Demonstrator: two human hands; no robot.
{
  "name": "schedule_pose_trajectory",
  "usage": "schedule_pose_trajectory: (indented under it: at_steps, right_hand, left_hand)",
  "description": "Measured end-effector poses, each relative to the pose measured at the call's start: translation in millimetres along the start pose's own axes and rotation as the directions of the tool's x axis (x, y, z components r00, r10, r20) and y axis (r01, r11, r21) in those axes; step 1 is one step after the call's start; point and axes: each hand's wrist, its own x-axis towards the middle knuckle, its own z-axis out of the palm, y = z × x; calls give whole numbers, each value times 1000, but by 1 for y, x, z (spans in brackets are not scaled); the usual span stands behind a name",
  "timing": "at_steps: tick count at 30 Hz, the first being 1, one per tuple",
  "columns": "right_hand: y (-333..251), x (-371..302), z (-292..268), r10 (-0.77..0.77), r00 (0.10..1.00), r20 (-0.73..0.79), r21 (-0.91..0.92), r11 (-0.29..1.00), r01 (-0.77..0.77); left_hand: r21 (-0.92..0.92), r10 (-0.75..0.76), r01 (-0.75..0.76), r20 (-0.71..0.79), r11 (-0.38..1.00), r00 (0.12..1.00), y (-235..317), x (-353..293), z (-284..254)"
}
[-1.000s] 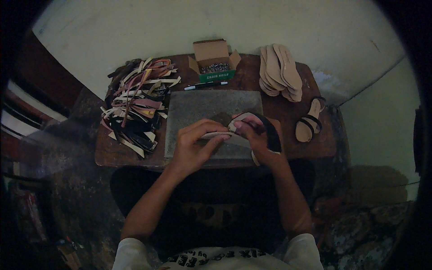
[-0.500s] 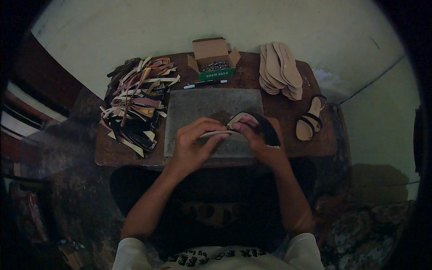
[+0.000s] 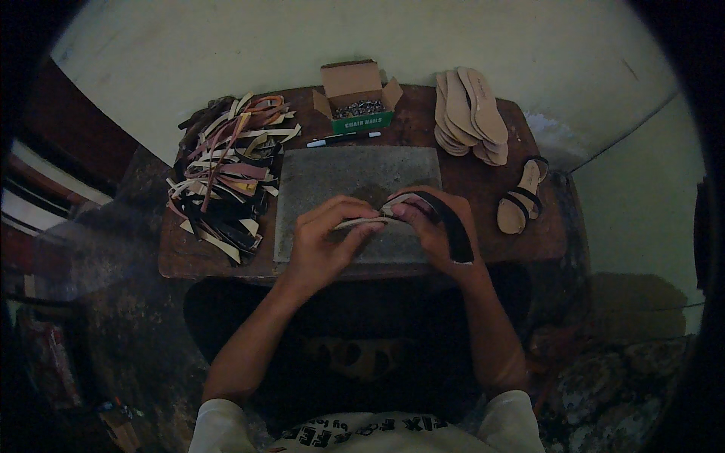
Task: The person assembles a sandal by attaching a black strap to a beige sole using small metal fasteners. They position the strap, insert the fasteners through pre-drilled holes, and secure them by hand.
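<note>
My left hand (image 3: 326, 230) pinches a thin, pale beige sole (image 3: 360, 222), held edge-on above a grey slab (image 3: 317, 177). Closed on a black strap (image 3: 455, 230) with a pale underside, my right hand (image 3: 432, 223) holds one end of it against the sole's edge. The strap's free end arches over the back of this hand and hangs toward the wrist. Both sets of fingertips nearly meet at the joint. What lies exactly between them is too small to tell.
A heap of mixed strap strips (image 3: 230, 170) covers the table's left. Behind the slab stand a green open box of nails (image 3: 362, 113) and a marker pen (image 3: 343, 140). Stacked beige soles (image 3: 472, 113) lie back right, near a sandal with black straps (image 3: 521, 200). A wall rises behind the table.
The strap's free end has swung slightly down and toward my right wrist. Both hands keep nearly the same place and grip.
</note>
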Motion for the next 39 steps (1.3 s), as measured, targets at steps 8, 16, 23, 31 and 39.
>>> schedule_pose_trajectory:
  at_steps: [8,16,23,31,39]
  right_hand:
    - [15,0,0,-20,1000,13,53,998,20]
    - [17,-1,-3,-83,997,5,11,996,83]
    - [13,-2,-1,30,1000,5,51,998,-30]
    - [10,-1,1,-49,999,5,51,997,49]
    - [17,-2,-4,-86,993,83,17,996,84]
  left_hand:
    - [-5,2,-2,-11,1000,1000,-1,-1,3]
    - [-1,0,0,3,1000,1000,1,0,2]
    - [-7,6,-6,4,1000,1000,0,-1,2]
    - [-4,-12,12,-1,1000,1000,-1,-2,3]
    - [46,12,-12,-18,999,1000,-1,-2,4]
